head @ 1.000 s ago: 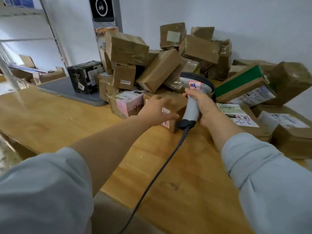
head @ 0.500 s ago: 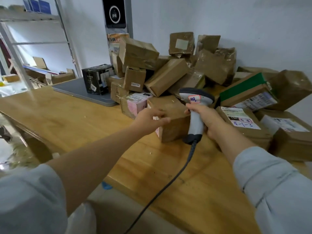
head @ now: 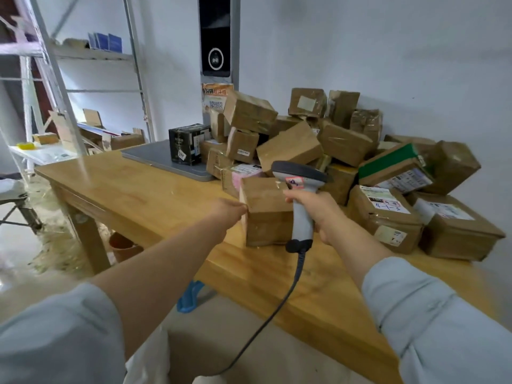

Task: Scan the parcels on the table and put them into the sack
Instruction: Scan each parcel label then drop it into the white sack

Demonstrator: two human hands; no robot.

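Our left hand (head: 230, 210) grips the front parcel (head: 266, 212) by its left edge, our right hand (head: 318, 214) curled round the scanner (head: 300, 176) at its right side — both on the wooden table (head: 138, 189), heaped parcels (head: 343, 145) against the white wall (head: 388, 51).

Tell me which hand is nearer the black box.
Left. The left hand grips the front parcel, right of the black box; the right hand, gripping the barcode scanner, is farther right.

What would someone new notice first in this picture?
A heap of brown parcels is stacked against the wall at the far right of the table. In front, the right hand grips a grey scanner while the left hand holds the nearest box by its edge.
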